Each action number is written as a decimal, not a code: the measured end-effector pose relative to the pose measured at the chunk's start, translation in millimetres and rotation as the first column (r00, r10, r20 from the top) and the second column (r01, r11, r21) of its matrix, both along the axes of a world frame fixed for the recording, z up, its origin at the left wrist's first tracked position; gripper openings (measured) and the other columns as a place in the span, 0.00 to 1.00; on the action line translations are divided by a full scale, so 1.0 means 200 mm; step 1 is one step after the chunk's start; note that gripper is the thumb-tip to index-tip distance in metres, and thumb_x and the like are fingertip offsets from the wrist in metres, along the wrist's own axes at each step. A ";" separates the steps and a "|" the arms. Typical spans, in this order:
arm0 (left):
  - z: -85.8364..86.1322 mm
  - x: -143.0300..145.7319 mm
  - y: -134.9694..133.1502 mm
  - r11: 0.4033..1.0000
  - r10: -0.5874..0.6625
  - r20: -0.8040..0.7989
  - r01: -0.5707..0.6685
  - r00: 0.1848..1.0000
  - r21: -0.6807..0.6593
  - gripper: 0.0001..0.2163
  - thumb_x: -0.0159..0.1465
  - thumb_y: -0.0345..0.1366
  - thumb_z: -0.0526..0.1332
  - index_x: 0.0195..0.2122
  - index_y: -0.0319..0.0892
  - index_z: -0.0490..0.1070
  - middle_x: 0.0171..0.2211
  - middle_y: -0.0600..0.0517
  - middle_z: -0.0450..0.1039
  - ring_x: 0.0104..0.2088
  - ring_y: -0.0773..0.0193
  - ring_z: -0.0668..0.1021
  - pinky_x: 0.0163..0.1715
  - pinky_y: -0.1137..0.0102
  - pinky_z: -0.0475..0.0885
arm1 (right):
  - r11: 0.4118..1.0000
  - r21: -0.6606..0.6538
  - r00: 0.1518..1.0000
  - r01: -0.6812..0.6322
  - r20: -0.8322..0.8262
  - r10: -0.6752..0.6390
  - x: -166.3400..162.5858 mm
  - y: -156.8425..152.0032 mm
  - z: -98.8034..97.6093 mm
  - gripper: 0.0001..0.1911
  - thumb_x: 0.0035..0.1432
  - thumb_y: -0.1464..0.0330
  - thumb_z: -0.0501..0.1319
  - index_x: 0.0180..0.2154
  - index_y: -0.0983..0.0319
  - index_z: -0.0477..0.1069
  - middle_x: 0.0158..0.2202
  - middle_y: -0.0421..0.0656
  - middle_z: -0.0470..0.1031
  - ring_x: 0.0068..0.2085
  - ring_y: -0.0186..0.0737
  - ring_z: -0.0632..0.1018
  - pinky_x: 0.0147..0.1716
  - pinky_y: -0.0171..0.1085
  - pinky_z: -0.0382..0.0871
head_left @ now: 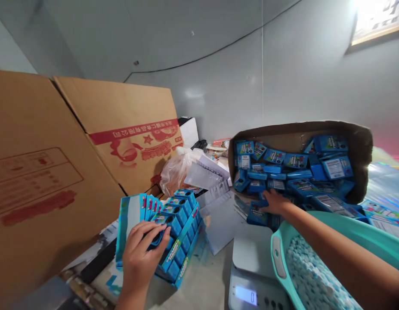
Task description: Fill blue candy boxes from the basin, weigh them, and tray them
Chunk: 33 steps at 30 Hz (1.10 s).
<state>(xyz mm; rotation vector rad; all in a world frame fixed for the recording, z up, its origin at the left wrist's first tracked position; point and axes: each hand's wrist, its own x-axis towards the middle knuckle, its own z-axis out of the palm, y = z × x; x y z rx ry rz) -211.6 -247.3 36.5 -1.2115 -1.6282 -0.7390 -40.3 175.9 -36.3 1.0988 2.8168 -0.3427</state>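
Observation:
My left hand (143, 249) is at a blue display box (183, 258) packed with rows of small blue candy boxes. Its fingers and thumb curl around one small blue box (158, 238) at the near left of the rows; the palm hides part of it. My right hand (276, 203) reaches over a tilted brown carton (302, 129) of loose blue candy boxes. Its fingers are apart and touch a blue candy box (258, 215) at the carton's front left edge.
A digital scale (252, 254) stands between my arms. Beside it, a turquoise basin (279, 258) holds small blue and white pieces (312, 267) under my right forearm. Large cardboard cartons (34, 163) rise at left. Papers (218, 215) and a clear plastic bag (176, 170) lie in the middle.

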 end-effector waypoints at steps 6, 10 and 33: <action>-0.09 -0.01 0.04 0.998 0.062 0.090 -0.060 0.994 -0.022 0.05 0.63 0.31 0.66 0.40 0.44 0.76 0.39 0.50 0.75 0.42 0.60 0.78 0.54 0.60 0.72 | 1.000 0.002 1.000 0.003 -0.011 -0.003 0.00 -0.03 0.03 0.31 0.57 0.56 0.67 0.58 0.61 0.64 0.59 0.57 0.62 0.57 0.64 0.71 0.48 0.50 0.68; -0.14 -0.06 0.02 0.986 0.164 0.204 -0.158 0.965 -0.044 0.18 0.65 0.42 0.64 0.54 0.43 0.71 0.55 0.43 0.71 0.55 0.51 0.75 0.58 0.56 0.70 | 1.000 0.006 1.000 0.002 -0.021 -0.001 0.00 -0.04 0.04 0.32 0.57 0.58 0.68 0.59 0.62 0.64 0.60 0.58 0.62 0.58 0.64 0.71 0.49 0.50 0.68; -0.27 -0.21 -0.02 0.962 0.271 0.296 -0.263 0.916 -0.066 0.36 0.54 0.59 0.66 0.60 0.45 0.66 0.60 0.38 0.62 0.61 0.40 0.69 0.63 0.44 0.63 | 0.999 0.049 0.999 -0.010 -0.048 0.012 0.00 -0.05 0.05 0.29 0.55 0.63 0.69 0.57 0.60 0.68 0.60 0.57 0.66 0.57 0.61 0.74 0.50 0.50 0.69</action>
